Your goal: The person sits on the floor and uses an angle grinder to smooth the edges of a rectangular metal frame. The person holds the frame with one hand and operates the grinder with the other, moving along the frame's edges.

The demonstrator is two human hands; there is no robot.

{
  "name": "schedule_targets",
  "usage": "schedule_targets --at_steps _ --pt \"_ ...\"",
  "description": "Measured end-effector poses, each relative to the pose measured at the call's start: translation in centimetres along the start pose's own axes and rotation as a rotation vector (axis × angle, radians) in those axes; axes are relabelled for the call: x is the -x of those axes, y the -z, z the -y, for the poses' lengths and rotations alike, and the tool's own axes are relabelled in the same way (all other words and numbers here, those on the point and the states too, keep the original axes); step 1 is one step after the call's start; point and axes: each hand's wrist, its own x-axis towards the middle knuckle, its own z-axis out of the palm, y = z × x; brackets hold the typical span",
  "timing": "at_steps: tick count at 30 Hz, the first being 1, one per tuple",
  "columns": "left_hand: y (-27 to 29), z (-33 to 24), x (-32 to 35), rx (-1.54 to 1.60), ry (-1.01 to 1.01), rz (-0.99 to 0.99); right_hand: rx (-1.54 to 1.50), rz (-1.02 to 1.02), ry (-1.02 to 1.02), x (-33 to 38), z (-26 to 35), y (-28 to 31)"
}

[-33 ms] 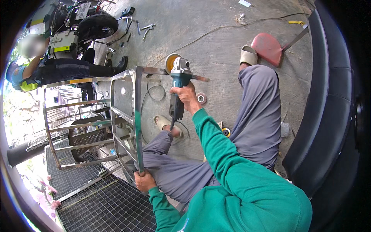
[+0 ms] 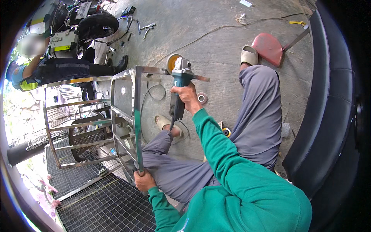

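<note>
My right hand is wrapped round the dark body of an angle grinder, which has a teal middle and a silver head. Its yellow-orange disc is beside a bar of a shiny metal frame; I cannot tell whether they touch. Beyond the grinder head a metal strip sticks out, perhaps part of that same bar. Low on the frame's near upright, my left hand is closed round the metal. The frame has several crossbars and leans over my left leg.
On the concrete floor lie a loose disc, a cable, pliers and a red seat-like piece. A motorbike and another person are at upper left. Black padded seating lines the right, black grating the lower left.
The grinder and my right hand have shifted very slightly to the right. My left hand keeps its hold on the frame.
</note>
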Motion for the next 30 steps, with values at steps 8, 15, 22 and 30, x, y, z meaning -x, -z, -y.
schedule_targets --at_steps 8,15,22,30 --pt "0.7 0.4 -1.9 0.010 0.040 0.074 -0.126 -0.140 -0.244 -1.2 -0.7 3.6" --pt "0.1 1.0 -2.1 -0.017 0.051 0.088 0.100 -0.084 0.025 -1.0 -0.7 1.0" --pt "0.0 1.0 -2.1 -0.012 0.026 0.035 0.068 -0.232 -0.177 -0.6 -0.9 2.7" --pt "-0.2 0.9 -1.2 -0.037 0.004 0.067 0.508 -0.257 0.074 -0.8 -2.3 -0.1"
